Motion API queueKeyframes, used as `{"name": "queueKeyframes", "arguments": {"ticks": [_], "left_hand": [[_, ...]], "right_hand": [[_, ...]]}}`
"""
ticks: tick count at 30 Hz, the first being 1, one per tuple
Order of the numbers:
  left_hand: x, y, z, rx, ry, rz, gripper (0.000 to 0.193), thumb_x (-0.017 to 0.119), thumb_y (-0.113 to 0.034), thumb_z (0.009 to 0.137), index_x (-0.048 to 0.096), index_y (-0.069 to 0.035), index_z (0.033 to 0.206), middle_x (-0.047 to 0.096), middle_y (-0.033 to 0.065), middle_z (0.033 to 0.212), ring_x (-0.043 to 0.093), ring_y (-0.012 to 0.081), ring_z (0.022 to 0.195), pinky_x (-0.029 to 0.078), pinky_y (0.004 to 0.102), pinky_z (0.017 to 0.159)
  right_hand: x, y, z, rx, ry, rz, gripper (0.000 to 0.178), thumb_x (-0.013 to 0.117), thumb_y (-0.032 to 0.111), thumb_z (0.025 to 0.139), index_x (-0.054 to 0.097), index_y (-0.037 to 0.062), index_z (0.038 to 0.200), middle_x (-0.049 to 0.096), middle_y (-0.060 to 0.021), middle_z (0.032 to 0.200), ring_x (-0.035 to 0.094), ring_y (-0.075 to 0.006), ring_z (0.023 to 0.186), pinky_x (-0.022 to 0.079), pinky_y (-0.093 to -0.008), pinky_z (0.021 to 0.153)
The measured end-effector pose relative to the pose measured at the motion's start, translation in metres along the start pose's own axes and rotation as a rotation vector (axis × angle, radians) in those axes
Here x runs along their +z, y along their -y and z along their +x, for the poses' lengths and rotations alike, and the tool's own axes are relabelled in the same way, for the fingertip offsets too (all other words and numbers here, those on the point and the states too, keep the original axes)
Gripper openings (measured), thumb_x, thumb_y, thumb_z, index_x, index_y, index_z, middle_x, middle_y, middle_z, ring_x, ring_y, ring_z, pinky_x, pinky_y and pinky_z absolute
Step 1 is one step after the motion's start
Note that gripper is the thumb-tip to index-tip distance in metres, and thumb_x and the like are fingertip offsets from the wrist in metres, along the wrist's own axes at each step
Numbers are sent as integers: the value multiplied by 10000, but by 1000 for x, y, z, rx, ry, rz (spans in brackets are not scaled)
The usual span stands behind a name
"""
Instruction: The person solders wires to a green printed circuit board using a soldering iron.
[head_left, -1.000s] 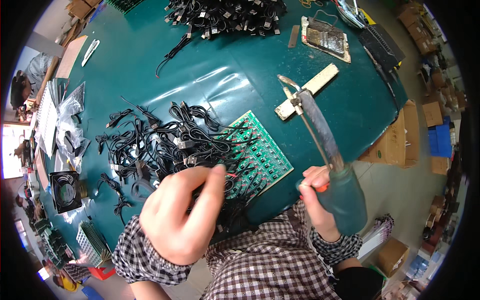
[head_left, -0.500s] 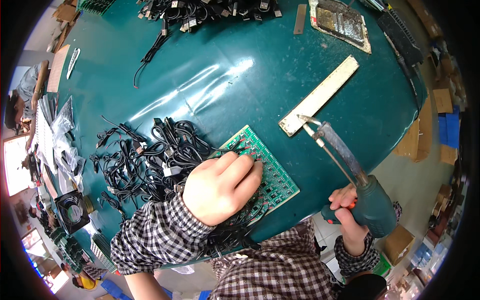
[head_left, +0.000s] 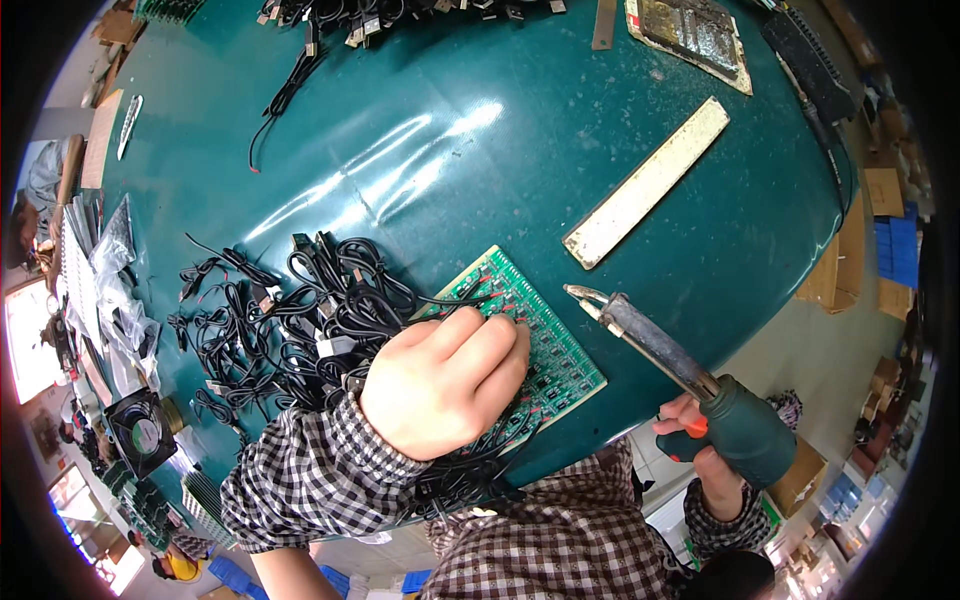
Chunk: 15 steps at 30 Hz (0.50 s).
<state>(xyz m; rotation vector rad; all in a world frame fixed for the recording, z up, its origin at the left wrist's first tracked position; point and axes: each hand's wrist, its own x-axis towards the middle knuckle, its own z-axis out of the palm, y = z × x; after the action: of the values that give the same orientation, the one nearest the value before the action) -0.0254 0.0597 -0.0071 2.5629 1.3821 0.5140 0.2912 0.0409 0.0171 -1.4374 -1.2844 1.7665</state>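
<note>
My left hand (head_left: pixel 444 388) lies curled over a green circuit board (head_left: pixel 568 372) with rows of small parts and red wire ends along it. Its fingertips point down onto the board and are hidden, so I cannot make out what they pinch. Black USB cables (head_left: pixel 335 300) are bundled beside that hand, some running onto the board. At the right, my right hand (head_left: pixel 690 415) grips the dark green handle of a soldering gun (head_left: pixel 750 432), a finger at its red trigger. The gun's tip points up and left, just off the board's right edge, apart from it.
A pale flat strip (head_left: pixel 648 184) lies beyond the soldering gun. Farther back are a solder-stained tray (head_left: pixel 690 42), a small metal plate (head_left: pixel 603 25) and another heap of cables (head_left: pixel 390 15). A black fan (head_left: pixel 143 432) and plastic bags (head_left: pixel 118 290) line the left edge.
The soldering gun's tip has left the pale strip and come down and left toward the circuit board. My left hand stays over the board.
</note>
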Motion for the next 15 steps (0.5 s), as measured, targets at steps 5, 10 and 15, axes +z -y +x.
{"name": "queueKeyframes", "arguments": {"ticks": [5, 10, 15], "left_hand": [[-1, 0, -1, 5, 4, 2, 398, 670, -103, 689, 724, 5, 1068, 626, 72, 965, 615, 171, 768, 502, 286, 568], [-1, 0, -1, 10, 11, 12, 391, 670, -99, 699, 722, 12, 1070, 623, 72, 964, 614, 167, 770, 502, 285, 569], [0, -1, 0, 14, 17, 9, 389, 673, -94, 698, 720, 17, 1067, 624, 78, 966, 616, 172, 773, 505, 287, 569]], "right_hand": [[-20, -20, -3, -78, 95, -92, 538, 823, 410, 846, 682, 14, 1182, 723, -136, 1154, 704, -239, 976, 553, -369, 864], [-15, -10, -5, 10, 35, -282, 354, 847, 384, 809, 783, 77, 973, 745, -69, 1057, 676, -234, 856, 538, -363, 770], [-23, -10, 1, -228, 146, -596, 551, 884, 398, 757, 711, 6, 1104, 718, -112, 986, 680, -266, 847, 555, -365, 783]]}}
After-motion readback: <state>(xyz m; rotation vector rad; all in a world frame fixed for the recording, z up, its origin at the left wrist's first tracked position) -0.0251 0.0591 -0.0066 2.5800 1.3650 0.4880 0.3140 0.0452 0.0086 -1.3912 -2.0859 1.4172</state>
